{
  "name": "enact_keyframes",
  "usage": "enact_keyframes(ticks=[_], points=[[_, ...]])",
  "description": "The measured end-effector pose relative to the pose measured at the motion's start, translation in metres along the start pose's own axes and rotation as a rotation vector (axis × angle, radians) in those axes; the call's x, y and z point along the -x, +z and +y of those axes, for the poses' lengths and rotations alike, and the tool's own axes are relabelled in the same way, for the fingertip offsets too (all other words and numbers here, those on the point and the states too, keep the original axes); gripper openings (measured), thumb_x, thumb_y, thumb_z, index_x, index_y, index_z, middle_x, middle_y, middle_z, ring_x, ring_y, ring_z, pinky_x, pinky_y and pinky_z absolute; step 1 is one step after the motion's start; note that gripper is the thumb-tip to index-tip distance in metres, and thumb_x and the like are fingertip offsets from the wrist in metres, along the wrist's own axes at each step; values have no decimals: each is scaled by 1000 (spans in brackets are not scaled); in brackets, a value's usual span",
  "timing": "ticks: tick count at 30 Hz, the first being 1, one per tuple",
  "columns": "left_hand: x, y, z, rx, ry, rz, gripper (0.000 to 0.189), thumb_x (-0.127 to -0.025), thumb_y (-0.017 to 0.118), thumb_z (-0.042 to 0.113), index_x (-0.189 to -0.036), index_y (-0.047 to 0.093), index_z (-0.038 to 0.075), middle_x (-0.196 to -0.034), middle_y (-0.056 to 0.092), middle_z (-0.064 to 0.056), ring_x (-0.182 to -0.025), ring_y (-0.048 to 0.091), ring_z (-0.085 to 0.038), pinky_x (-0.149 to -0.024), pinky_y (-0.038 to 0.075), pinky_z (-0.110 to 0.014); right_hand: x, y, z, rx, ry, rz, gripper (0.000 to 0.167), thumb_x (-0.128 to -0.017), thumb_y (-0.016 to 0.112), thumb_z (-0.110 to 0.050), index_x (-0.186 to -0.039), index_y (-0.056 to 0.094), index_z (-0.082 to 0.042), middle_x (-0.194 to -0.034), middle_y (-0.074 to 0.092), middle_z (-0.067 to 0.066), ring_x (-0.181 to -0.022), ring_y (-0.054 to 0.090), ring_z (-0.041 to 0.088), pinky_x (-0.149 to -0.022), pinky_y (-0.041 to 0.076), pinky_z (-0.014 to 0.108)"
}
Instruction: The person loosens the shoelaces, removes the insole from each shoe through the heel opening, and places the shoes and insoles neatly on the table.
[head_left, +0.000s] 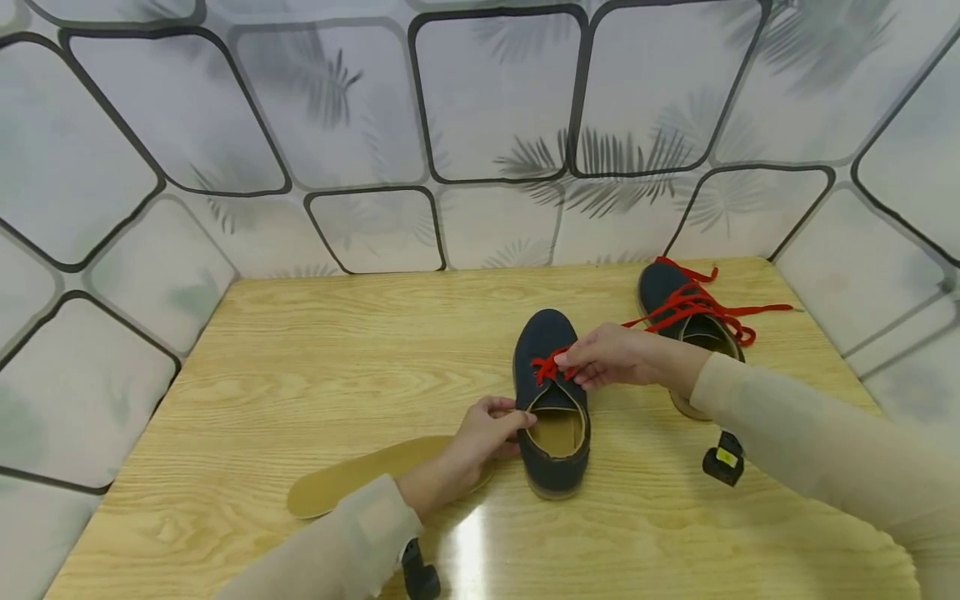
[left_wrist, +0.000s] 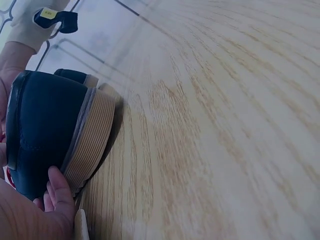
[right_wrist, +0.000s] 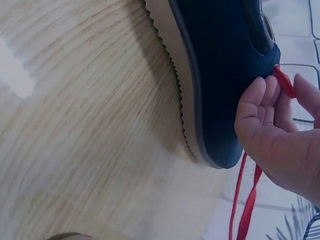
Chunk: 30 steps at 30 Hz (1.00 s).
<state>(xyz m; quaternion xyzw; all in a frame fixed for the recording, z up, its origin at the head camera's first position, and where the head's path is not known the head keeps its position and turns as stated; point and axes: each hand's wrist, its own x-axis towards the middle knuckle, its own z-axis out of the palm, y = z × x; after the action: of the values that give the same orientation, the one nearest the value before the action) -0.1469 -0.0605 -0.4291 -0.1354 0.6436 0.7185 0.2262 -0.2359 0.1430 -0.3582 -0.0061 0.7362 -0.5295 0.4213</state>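
A dark navy shoe [head_left: 555, 477] with a tan ribbed sole stands upright on the wooden table, toe pointing away. My left hand [head_left: 486, 435] grips its left side, thumb over the rim of the opening and fingers along the outer wall. In the left wrist view, fingertips [left_wrist: 57, 182] press low on the shoe's side, near the sole. From the right, my right hand [head_left: 618, 358] pinches the red shoelace [head_left: 546, 368] between thumb and fingers at the top eyelets. The right wrist view shows the lace [right_wrist: 284, 82] at the fingertips, with loose lengths hanging past the hand.
A second navy shoe [head_left: 654, 287] stands at the back right, its red laces [head_left: 720, 312] loose and trailing, partly behind my right forearm. A flat tan insole [head_left: 322, 493] lies on the table [head_left: 337, 358] at left, partly under my left hand. Patterned cloth walls surround the table.
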Motion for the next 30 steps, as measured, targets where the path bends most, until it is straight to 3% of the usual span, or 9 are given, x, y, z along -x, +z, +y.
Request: enact_keyframes(ticks=[7, 12, 17, 23, 25, 27, 30], points=[[0, -1, 0, 8, -8, -15, 54, -79, 69, 12, -124, 43, -4, -101, 54, -9, -75, 58, -14, -67, 55, -26, 3, -4, 0, -258, 89, 2, 21, -96, 53, -18, -81, 68, -13, -82, 61, 0, -78, 56, 13, -77, 50, 24], [0, -1, 0, 3, -2, -17, 53, -79, 68, 11, -124, 44, -4, -101, 55, -9, -74, 58, -15, -67, 55, -26, 3, -4, -1, -408, 178, -1, 31, -97, 50, -28, -71, 60, -15, -78, 55, -2, -79, 52, 13, -78, 48, 24], [1, -1, 2, -12, 5, -16, 54, -79, 69, 11, -125, 45, -4, -100, 55, -9, -73, 58, -15, -67, 55, -25, 1, -6, -1, -414, 164, -20, 36, -99, 47, -32, -70, 58, -15, -72, 54, -4, -73, 52, 11, -76, 47, 24], [-1, -1, 2, -10, 7, -10, 53, -78, 68, 11, -124, 45, -5, -99, 55, -9, -73, 58, -14, -66, 55, -25, -1, -9, -2, -220, 63, -89, 24, -99, 49, -19, -81, 65, -13, -73, 59, -4, -72, 55, 12, -74, 49, 25], [0, -1, 2, -6, 5, -5, 53, -78, 68, 11, -123, 45, -5, -99, 54, -9, -74, 58, -14, -66, 55, -24, -1, -9, -2, -201, 47, -86, 21, -98, 50, -16, -83, 65, -12, -75, 60, -3, -74, 56, 12, -75, 50, 26], [0, -1, 1, -2, 7, 1, 53, -78, 68, 10, -123, 45, -5, -99, 54, -9, -74, 58, -13, -65, 54, -24, -1, -9, -2, -259, 52, -61, 22, -98, 49, -15, -83, 65, -11, -78, 61, -2, -76, 56, 13, -78, 50, 26], [-1, -1, 0, -3, 12, 8, 52, -78, 69, 10, -122, 46, -5, -98, 55, -8, -74, 58, -13, -64, 54, -23, -1, -6, -2, -460, 74, -18, 30, -100, 45, -19, -79, 64, -12, -79, 59, -2, -78, 54, 11, -82, 47, 26]])
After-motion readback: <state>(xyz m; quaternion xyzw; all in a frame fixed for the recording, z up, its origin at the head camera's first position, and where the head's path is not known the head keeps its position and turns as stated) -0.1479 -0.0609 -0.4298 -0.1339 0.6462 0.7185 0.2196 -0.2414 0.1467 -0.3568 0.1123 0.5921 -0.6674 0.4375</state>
